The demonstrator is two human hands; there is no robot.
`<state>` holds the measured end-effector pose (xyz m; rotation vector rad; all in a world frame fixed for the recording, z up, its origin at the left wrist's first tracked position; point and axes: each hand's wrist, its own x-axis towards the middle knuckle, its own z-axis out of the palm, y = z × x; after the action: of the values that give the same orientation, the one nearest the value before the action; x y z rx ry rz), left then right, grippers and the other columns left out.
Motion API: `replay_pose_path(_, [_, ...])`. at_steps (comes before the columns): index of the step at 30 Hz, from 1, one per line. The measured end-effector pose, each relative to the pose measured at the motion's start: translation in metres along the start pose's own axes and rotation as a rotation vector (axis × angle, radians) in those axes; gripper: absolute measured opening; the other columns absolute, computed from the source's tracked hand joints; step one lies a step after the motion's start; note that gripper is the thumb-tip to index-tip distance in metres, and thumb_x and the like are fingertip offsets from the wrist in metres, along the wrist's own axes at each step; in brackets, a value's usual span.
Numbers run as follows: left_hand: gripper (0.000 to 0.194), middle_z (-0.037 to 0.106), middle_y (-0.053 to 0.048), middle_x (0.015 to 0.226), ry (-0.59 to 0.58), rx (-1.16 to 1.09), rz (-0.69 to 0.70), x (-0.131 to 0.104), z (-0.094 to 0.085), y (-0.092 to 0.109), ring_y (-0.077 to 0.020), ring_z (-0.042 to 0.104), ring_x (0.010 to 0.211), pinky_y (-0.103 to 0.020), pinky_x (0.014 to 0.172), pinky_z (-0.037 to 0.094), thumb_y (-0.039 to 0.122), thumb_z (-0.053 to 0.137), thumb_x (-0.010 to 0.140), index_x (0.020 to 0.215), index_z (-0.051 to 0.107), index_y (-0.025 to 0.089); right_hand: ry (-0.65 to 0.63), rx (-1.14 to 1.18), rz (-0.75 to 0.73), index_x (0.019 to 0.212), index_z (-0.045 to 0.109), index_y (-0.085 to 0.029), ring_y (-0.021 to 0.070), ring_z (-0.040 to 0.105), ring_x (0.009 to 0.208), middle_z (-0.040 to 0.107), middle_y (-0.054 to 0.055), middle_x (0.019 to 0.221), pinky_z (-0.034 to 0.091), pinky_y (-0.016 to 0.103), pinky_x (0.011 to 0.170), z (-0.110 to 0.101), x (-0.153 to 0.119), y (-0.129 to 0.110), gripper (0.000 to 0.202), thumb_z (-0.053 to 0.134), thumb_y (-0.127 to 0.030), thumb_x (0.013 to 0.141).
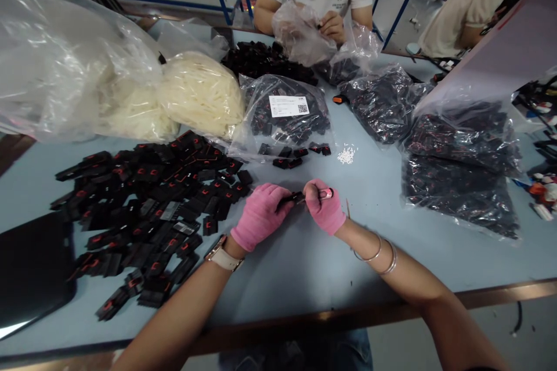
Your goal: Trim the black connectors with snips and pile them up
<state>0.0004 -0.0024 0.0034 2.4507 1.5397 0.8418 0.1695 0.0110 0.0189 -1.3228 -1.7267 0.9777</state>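
My left hand (262,215), in a pink glove, grips a small black plastic connector housing (297,197) near the middle of the table. Close beside it, my right hand (322,208), also gloved in pink, is closed around a small metal tool with a rounded, looped end (326,193). The tool's working tip is hidden by the fingers, close to the housing. Left of my left hand spreads a large pile of black housings (161,197) with red-orange parts. A small heap of tiny white pieces (347,154) lies beyond my right hand.
A labelled clear bag of black parts (289,107) lies ahead. Bags of cream-coloured strips (202,93) stand at left, and bags of black parts (461,185) at right. A black tray (35,272) sits front left. Across the table, a co-worker's hand (333,26) works over a plastic bag.
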Motion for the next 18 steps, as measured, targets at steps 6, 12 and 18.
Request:
replay_pose_path(6, [0.01,0.065,-0.004,0.075,-0.008,-0.016,-0.013,0.0,-0.0002,0.0005,-0.0195,0.059,0.073,-0.032,0.067,0.046,0.027,0.057,0.083,0.083,0.061,0.018,0.063,0.144,0.037,0.07,0.042,-0.023,0.0101,0.049,0.044,0.045,-0.005,0.05,0.037,0.021,0.043,0.0026,-0.0011,0.0041,0.022,0.035,-0.03,0.089])
replay_pose_path(12, [0.01,0.066,-0.004,0.076,-0.019,-0.014,-0.02,-0.0004,0.0006,-0.0003,-0.02,0.059,0.073,-0.033,0.068,0.046,0.027,0.057,0.083,0.083,0.061,0.018,0.027,0.001,-0.073,0.069,0.042,-0.023,0.0101,0.044,0.045,0.044,-0.005,0.049,0.038,0.023,0.047,0.0022,0.0006,0.0014,0.021,0.035,-0.031,0.088])
replay_pose_path(18, [0.01,0.066,-0.004,0.076,0.003,-0.016,-0.015,-0.0001,0.001,0.0001,-0.02,0.059,0.073,-0.033,0.068,0.047,0.027,0.057,0.084,0.083,0.062,0.018,0.043,-0.025,-0.126,0.068,0.042,-0.022,0.0099,0.043,0.046,0.042,-0.005,0.05,0.038,0.023,0.048,0.0035,-0.0014,0.0057,0.021,0.039,-0.032,0.087])
